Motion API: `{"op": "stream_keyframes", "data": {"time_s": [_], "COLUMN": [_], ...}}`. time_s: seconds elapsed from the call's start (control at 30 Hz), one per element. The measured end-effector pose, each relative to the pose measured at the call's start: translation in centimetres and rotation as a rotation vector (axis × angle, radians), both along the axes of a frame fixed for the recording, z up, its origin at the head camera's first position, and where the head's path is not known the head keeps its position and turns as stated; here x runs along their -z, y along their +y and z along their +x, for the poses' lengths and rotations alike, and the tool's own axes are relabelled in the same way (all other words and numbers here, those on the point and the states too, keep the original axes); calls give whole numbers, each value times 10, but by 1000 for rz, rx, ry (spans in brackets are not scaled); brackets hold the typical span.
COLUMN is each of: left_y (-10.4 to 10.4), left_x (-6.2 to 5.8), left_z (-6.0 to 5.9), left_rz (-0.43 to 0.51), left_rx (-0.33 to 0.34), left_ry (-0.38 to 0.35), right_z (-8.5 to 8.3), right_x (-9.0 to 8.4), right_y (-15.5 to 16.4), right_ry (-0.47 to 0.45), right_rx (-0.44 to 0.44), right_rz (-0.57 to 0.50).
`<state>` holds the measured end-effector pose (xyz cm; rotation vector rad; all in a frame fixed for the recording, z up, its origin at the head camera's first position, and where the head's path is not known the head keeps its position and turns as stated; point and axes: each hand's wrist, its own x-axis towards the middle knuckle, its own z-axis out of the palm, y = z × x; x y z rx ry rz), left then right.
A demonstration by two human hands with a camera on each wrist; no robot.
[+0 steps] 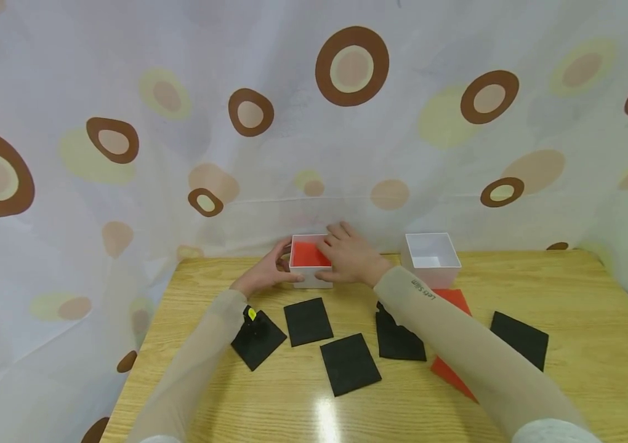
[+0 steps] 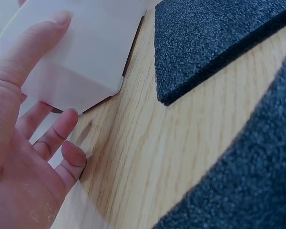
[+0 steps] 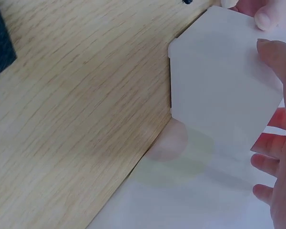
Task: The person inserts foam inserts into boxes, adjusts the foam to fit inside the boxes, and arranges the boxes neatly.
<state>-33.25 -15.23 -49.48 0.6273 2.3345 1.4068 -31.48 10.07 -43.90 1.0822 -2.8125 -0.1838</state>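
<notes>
A small white box (image 1: 311, 277) with a red sheet (image 1: 305, 254) inside it stands at the back edge of the table. My left hand (image 1: 266, 271) holds its left side, the thumb along the front wall and the fingers round behind. Over the right side lies my right hand (image 1: 351, 255), thumb against the front wall and fingers reaching across the rim and red sheet. In the left wrist view, black foam squares (image 2: 224, 43) lie close to the box. Both thumbs press the front wall in the right wrist view, where the box's white wall (image 3: 219, 71) fills the middle.
A second white box (image 1: 437, 271) stands at the back right, its inside white. Several black squares (image 1: 350, 364) are spread over the wooden table (image 1: 269, 400). Red sheets (image 1: 454, 376) lie partly under my right forearm. A patterned curtain (image 1: 292, 154) hangs right behind the table.
</notes>
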Motion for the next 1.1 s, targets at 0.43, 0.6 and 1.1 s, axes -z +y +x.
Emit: {"op": "stream_keyframes", "data": {"time_s": [0.43,0.6,1.1], "left_y": [0,0,0], "left_x": [1,0,1], "left_z": [0,2,-1], "left_rz": [-10,-21,-18], "left_rx": [6,-2,-4], "left_ry": [-4,1,-13], "right_z": [3,2,3], "right_x": [0,2,2], "right_y": [-8,-10,-14], "right_ry": [12,90,77], "right_rx": [8,3,-5], "right_rz": [29,44,39]}}
